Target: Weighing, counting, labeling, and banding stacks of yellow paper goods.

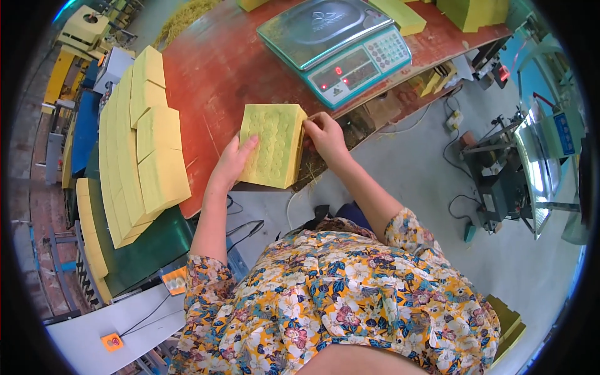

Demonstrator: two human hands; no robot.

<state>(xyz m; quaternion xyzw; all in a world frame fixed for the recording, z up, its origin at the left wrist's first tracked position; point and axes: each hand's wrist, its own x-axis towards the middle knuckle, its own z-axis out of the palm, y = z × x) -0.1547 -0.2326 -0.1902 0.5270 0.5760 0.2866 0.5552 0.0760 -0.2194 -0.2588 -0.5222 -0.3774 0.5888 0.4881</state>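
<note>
- Left of frame: stacked yellow blocks (164, 129), apart from both hands.
- Left of centre: the left hand (232, 161) grips the block's left side, thumb over its top face.
- Centre: the embossed yellow block (270, 144), at the red tabletop's (206, 94) lower edge, between the hands; its long axis runs up and down the frame.
- Right of centre: the right hand (325, 134), fingertips bunched at the block's upper right side; cannot tell whether they pinch it.
- Upper centre: digital counting scale (356, 65), beyond the block.
</note>
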